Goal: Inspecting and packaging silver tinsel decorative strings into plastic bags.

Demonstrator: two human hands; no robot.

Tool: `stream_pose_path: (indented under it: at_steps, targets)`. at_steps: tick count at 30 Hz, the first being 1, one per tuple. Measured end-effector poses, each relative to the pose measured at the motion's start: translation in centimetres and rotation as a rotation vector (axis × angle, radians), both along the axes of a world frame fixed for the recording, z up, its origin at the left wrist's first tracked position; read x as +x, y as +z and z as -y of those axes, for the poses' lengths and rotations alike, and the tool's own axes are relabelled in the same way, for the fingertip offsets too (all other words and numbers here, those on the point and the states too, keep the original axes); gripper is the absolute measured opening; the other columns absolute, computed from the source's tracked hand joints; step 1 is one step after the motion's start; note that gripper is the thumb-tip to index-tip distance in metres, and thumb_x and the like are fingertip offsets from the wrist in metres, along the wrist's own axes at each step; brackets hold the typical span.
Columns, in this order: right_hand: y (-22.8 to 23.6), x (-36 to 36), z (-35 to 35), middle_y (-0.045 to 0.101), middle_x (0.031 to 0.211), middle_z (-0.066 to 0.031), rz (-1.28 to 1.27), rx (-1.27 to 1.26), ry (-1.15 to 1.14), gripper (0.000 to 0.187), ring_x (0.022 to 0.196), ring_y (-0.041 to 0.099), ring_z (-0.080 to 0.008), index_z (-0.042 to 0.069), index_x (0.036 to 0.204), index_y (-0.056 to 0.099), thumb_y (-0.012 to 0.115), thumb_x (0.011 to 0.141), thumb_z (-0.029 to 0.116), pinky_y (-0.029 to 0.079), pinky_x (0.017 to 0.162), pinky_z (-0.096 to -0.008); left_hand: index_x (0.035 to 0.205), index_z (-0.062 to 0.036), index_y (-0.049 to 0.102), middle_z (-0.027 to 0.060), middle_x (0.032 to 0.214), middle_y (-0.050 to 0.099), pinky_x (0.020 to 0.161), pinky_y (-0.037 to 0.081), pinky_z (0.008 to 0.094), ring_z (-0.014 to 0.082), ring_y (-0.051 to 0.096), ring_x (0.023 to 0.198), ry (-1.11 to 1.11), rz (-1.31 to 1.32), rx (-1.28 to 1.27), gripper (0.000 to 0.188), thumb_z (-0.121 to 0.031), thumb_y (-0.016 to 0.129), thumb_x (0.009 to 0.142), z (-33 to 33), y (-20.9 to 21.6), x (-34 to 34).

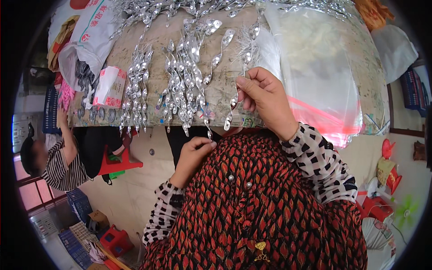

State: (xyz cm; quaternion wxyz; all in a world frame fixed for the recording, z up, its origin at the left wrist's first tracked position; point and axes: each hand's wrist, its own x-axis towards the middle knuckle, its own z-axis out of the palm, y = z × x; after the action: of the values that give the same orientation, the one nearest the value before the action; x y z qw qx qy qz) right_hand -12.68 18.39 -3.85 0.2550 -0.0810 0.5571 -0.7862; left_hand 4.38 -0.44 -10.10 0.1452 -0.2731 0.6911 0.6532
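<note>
Twisted silver metal strips with holes lie in rows across the worn table (pixel 153 74). My right hand (pixel 267 99) pinches one twisted strip (pixel 232 102) between thumb and forefinger; its lower end hangs close to the table's near edge. Below that edge, my left hand (pixel 194 155) has its thumb and forefinger together at the lower tip of another twisted strip (pixel 208 120), which comes down from the middle bunch (pixel 183 74). Whether those fingers really grip the tip is hard to see. A separate bunch of strips (pixel 138 85) lies farther left.
Clear plastic bags with a red band (pixel 319 67) are stacked at the right. A heap of silver strips (pixel 180 9) spans the far side. A white and pink paper pack (pixel 110 87) lies left. Another person in a striped shirt (pixel 65 168) sits beside a red stool (pixel 119 162).
</note>
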Motion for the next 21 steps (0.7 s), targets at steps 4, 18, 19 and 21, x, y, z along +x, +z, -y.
stream_pose_path:
  at_steps: [4,18,19,21]
  targets:
    - [0.6,-0.3,-0.8,0.06,0.068,0.0016,-0.015,0.024,-0.02,0.014,0.052,0.05,-0.0034,0.006,0.091,0.056,0.06,0.092,0.02,0.036,0.048,-0.0165,0.09,-0.0052,0.066,-0.001,0.076,0.062,0.064,0.042,0.0207,0.0066,0.054,0.067,0.222,0.01,0.313,0.011,-0.016,0.066,0.087,-0.2,-0.2,-1.4]
    - [1.0,3.8,3.4,0.058,0.07,-0.0087,-1.243,0.397,0.191,0.007,0.061,0.06,-0.0229,0.007,0.086,0.055,0.058,0.082,0.012,0.048,0.055,-0.0363,0.118,0.0011,0.053,0.01,0.093,0.062,0.075,0.044,0.0283,0.0146,0.057,0.085,0.331,-0.606,-0.336,0.036,-0.027,0.052,0.095,0.4,8.1,2.7]
    - [1.1,4.4,4.1,0.058,0.07,-0.0087,-1.248,0.398,0.195,0.007,0.061,0.06,-0.0229,0.007,0.086,0.055,0.058,0.082,0.012,0.048,0.055,-0.0363,0.126,0.0014,0.045,0.0123,0.101,0.061,0.081,0.044,0.0308,0.0175,0.057,0.091,0.371,-0.765,-0.321,0.045,-0.031,0.049,0.095,-0.4,9.4,1.3]
    - [0.9,5.0,5.2,0.054,0.066,-0.0069,-1.425,0.318,0.299,0.009,0.061,0.059,-0.0254,0.007,0.082,0.052,0.057,0.076,0.012,0.048,0.055,-0.0382,0.141,0.0008,0.027,0.0177,0.118,0.057,0.09,0.045,0.0339,0.0246,0.059,0.097,0.424,-0.988,-0.22,0.063,-0.042,0.044,0.097,-1.4,11.5,-1.5]
